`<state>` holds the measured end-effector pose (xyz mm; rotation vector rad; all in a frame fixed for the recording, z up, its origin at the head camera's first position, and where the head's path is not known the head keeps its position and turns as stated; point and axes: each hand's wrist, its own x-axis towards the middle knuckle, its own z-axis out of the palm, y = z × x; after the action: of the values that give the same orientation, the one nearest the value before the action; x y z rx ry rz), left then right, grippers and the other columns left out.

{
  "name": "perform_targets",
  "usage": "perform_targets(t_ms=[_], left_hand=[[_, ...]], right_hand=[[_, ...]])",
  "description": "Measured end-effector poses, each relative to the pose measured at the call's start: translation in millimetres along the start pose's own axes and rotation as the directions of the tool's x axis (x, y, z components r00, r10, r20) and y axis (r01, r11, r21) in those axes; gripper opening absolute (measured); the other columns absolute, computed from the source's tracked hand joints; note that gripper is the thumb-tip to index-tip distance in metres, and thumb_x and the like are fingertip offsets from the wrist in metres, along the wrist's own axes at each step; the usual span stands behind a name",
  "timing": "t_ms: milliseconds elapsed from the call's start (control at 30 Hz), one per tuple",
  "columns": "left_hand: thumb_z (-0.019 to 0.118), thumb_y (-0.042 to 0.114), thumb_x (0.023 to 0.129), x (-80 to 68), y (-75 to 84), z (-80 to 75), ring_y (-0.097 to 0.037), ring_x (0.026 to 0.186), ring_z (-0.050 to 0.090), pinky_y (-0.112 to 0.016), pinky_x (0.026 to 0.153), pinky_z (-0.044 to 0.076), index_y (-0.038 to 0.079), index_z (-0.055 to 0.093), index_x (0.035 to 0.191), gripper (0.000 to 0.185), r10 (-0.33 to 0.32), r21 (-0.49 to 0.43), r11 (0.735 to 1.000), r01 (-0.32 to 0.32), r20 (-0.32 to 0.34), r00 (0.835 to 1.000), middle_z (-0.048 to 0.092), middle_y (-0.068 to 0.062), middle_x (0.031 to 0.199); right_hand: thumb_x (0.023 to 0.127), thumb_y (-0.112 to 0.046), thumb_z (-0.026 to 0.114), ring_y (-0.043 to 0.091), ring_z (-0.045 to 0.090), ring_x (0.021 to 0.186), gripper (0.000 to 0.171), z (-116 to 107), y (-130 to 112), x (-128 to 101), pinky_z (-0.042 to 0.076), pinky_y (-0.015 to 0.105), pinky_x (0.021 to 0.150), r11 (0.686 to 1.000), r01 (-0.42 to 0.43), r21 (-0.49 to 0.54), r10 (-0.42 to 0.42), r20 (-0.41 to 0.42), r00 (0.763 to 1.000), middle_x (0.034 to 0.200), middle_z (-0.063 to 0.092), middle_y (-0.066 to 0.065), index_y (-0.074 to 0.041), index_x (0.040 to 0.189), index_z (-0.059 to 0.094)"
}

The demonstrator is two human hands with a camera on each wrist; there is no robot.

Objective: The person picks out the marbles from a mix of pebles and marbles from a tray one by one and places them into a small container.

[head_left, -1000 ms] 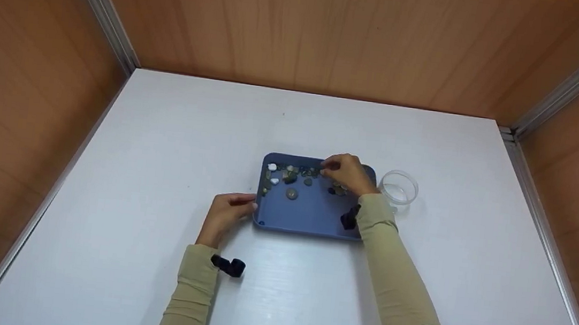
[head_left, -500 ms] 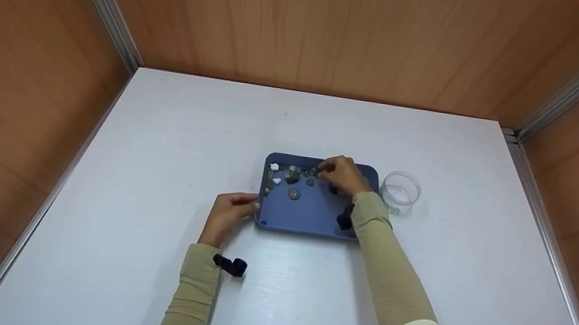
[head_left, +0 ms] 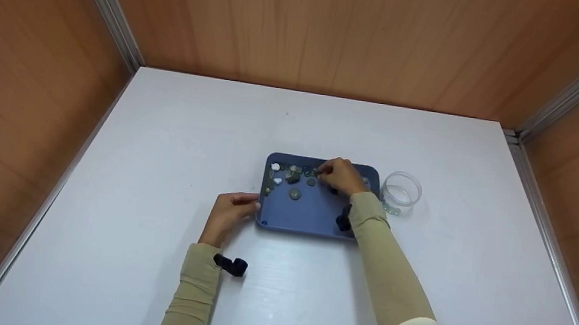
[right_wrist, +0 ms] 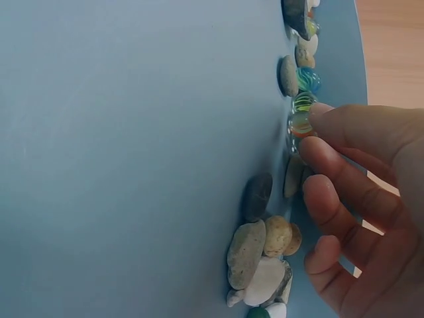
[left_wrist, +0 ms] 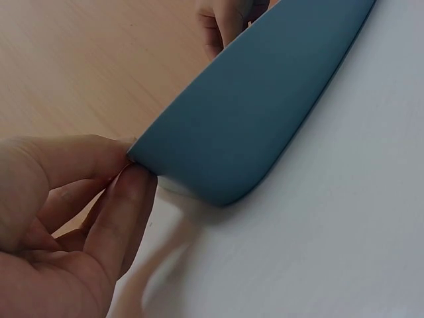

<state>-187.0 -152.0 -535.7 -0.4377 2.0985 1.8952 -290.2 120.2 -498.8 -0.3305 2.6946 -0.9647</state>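
A blue tray (head_left: 300, 215) with pebbles and glass marbles lies on the white table. At its left side, my left hand (head_left: 226, 215) pinches the rim between thumb and fingers; the left wrist view shows the fingertips right at the tray's corner (left_wrist: 218, 132). My right hand (head_left: 343, 175) reaches in over the far wall. In the right wrist view its thumb and index finger pinch a clear marble with an orange swirl (right_wrist: 300, 124), while the other fingers curl loosely. Beside it sit a yellow-striped marble (right_wrist: 304, 102) and a blue-green marble (right_wrist: 309, 79).
Right of the tray stands a clear round container (head_left: 400, 189), with several clear glass pieces (head_left: 392, 210) by its near side. A grey pebble cluster (right_wrist: 246, 255) lies near the right hand. A round stone (head_left: 295, 194) sits mid-tray. Wooden panels (head_left: 303, 29) enclose the table.
The right hand has shifted slightly left and nearer along the tray's far side, fingers now down among the marbles. The left hand stays at the rim.
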Motion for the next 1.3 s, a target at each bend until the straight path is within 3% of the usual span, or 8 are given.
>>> perform_targets(t_ms=[300,567,933,1300], left_hand=[[0.073,0.007,0.081,1.8,-0.4,1.5,-0.016,0.093,0.065,-0.029,0.082,0.053,0.005,0.073,0.109,0.027,0.011,-0.008,1.0,-0.011,-0.004,1.0,0.07,-0.012,0.109],[0.074,0.008,0.081,1.6,-2.2,1.9,-0.018,0.096,0.064,-0.03,0.085,0.053,0.005,0.073,0.108,0.027,0.03,-0.008,1.0,-0.03,0.0,1.0,0.07,-0.013,0.11],[0.074,0.008,0.082,1.9,-1.0,2.8,-0.02,0.102,0.063,-0.032,0.09,0.052,0.006,0.072,0.11,0.028,0.005,-0.004,1.0,-0.005,0.0,1.0,0.068,-0.012,0.114],[0.073,0.008,0.083,4.3,-4.2,1.3,-0.02,0.1,0.063,-0.032,0.087,0.053,0.005,0.072,0.11,0.028,0.025,0.005,1.0,-0.025,0.007,1.0,0.068,-0.014,0.114]], right_hand=[[0.089,-0.014,0.068,0.025,0.065,0.087,0.026,2.7,2.1,-1.7,0.053,0.039,0.076,1.0,0.008,-0.023,-0.008,-0.004,1.0,0.102,0.071,0.013,-0.004,0.112,0.07],[0.087,-0.014,0.07,0.023,0.065,0.086,0.024,4.2,3.7,-0.3,0.053,0.038,0.076,1.0,-0.001,-0.031,0.001,-0.005,1.0,0.1,0.071,0.012,-0.004,0.11,0.071],[0.086,-0.013,0.07,0.022,0.064,0.083,0.019,4.6,4.2,-2.0,0.052,0.036,0.074,0.999,0.0,-0.048,0.0,-0.009,1.0,0.097,0.072,0.012,-0.004,0.103,0.073],[0.087,-0.011,0.069,0.018,0.062,0.07,0.018,3.3,6.5,-4.6,0.051,0.03,0.062,0.999,0.032,0.008,-0.032,0.005,0.999,0.093,0.072,0.014,-0.003,0.103,0.072]])
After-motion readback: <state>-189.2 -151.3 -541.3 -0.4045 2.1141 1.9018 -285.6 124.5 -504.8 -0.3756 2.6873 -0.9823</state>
